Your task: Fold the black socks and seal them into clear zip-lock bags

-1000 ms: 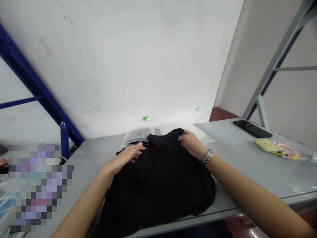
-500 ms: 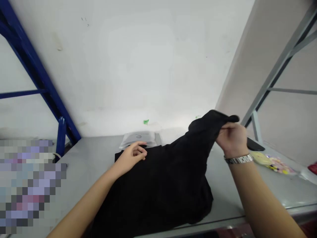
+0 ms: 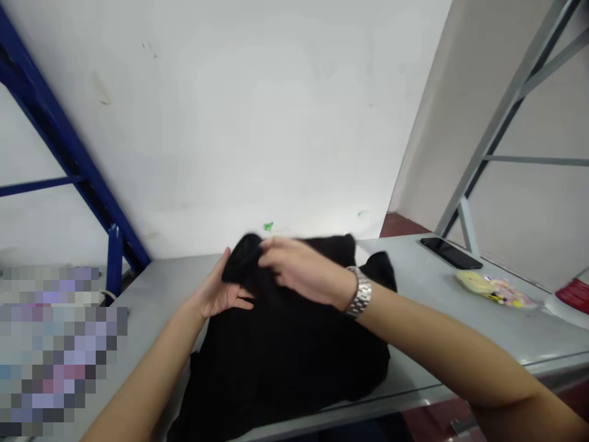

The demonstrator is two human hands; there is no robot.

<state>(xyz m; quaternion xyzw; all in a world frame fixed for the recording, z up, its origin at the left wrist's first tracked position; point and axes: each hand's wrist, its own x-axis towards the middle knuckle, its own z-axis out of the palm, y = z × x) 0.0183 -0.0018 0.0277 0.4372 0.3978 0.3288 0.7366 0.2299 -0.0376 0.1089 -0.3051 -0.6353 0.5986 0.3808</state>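
Note:
A black cloth garment point(image 3: 294, 362) lies spread over the front of the grey table, and its lower part reaches the front edge. My left hand point(image 3: 214, 294) is at its upper left, with a raised, bunched piece of the cloth between thumb and fingers. My right hand point(image 3: 306, 270), wearing a metal watch on the wrist, reaches across from the right. Its bent fingers grip the same raised piece, though their tips are partly blurred. Beyond the right hand, more black cloth lies toward the wall.
On the right of the grey table point(image 3: 427, 331) lie a black phone point(image 3: 451, 252) and a yellow item with a colourful packet point(image 3: 494, 290). A red thing point(image 3: 575, 296) sits at the far right. Blue posts point(image 3: 87, 159) stand left, a grey frame point(image 3: 488, 144) right, a white wall point(image 3: 257, 123) behind.
My right hand has swung left with the cloth it held up at the right, meeting my left hand. My left hand has turned and taken hold of cloth. The view has shifted slightly.

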